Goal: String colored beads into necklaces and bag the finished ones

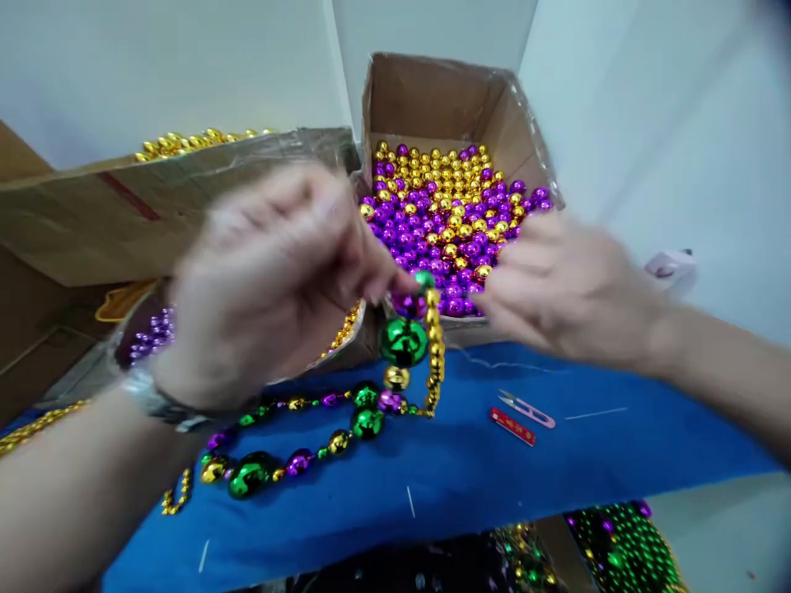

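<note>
My left hand (278,272), blurred and wearing a metal watch band (164,403), pinches the upper end of a bead necklace (404,342). Big green, purple and gold beads hang below its fingertips, with a short row of small gold beads beside them. The rest of the necklace lies looped on the blue cloth. To the right, in front of the cardboard box of beads (445,206), is my right hand (556,288). Its fingers are curled together and smeared by motion; whatever they may hold cannot be made out.
Pink-handled thread snips (528,409) and a small red strip (512,427) lie on the blue cloth (457,478), with white thread bits around. Another carton (124,214) stands at left with gold beads behind its edge. Green beads (624,543) show below the table's front edge.
</note>
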A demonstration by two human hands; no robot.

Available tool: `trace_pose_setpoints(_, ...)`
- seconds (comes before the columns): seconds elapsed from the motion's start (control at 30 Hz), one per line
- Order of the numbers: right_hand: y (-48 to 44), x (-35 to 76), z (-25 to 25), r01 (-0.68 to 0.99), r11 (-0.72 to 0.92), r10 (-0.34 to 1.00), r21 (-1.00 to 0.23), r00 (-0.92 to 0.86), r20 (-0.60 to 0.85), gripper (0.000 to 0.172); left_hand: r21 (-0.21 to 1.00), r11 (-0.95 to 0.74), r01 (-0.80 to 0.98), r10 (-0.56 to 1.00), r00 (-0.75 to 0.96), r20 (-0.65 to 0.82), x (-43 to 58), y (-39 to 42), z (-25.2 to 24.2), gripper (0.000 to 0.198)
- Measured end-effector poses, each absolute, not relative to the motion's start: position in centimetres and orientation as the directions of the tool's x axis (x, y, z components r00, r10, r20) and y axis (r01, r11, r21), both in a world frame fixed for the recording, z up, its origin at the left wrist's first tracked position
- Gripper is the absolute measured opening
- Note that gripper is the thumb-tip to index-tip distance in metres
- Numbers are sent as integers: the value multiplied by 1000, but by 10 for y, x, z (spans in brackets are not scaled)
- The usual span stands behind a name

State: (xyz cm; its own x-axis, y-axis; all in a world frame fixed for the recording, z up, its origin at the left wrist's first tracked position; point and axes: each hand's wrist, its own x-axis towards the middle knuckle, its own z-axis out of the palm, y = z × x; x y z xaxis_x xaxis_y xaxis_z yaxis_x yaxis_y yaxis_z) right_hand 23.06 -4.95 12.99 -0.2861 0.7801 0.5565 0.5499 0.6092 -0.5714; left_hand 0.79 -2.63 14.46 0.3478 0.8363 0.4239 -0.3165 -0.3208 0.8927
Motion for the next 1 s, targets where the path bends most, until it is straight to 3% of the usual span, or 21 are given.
trace_pose_setpoints(0.03,-49,232,113,650,696,693,-304,-498,521,36,904,-254,-344,824,413,389,8,-29,131,27)
trace_pose_setpoints(0.1,-49,235,83,676,735,589,61,-680,436,37,917,-122,-380,823,478,307,8,-31,103,21)
trace_pose_setpoints(0.17,-51,239,65,665,713,557,224,-730,396,38,916,-59,-396,818,507,272,8,-30,81,21)
trace_pose_setpoints(0.23,-52,244,57,664,703,558,254,-737,382,38,919,-78,-387,806,518,287,9,-29,69,21)
trace_pose_setpoints(0.37,-53,254,51,704,695,628,143,-692,356,38,937,-313,-153,751,565,343,17,-29,60,24)
trace_pose_setpoints(0.5,-63,256,42,822,568,778,-34,-522,350,32,774,-620,128,595,720,358,27,-35,54,18)
trace_pose_setpoints(0.53,-70,253,39,846,514,828,-141,-447,338,31,711,-692,123,534,750,390,29,-35,52,17)
trace_pose_setpoints(0.6,-86,242,32,793,360,931,-492,-277,237,29,583,-809,72,398,797,454,34,-35,47,16)
trace_pose_setpoints(0.67,-105,224,22,473,94,989,-876,-147,26,30,482,-876,26,288,830,478,38,-34,41,17)
trace_pose_setpoints(0.7,-114,213,15,202,-60,995,-978,-69,-76,31,449,-893,16,253,843,474,40,-33,38,18)
trace_pose_setpoints(0.73,-122,203,9,-85,-191,981,-978,-59,-187,27,425,-905,10,229,855,465,42,-32,35,19)
trace_pose_setpoints(0.77,-129,193,2,-330,-279,960,-902,-80,-268,20,405,-914,7,208,867,454,43,-32,33,20)
trace_pose_setpoints(0.83,-137,178,-8,-614,-363,930,-701,-195,-311,10,372,-928,3,175,886,429,45,-31,28,21)
trace_pose_setpoints(0.9,-140,171,-15,-708,-377,925,-597,-260,-275,5,353,-935,3,154,903,401,45,-30,25,20)
trace_pose_setpoints(1.0,-139,175,-17,-715,-361,932,-598,-245,-268,6,359,-933,19,169,904,392,42,-30,24,16)
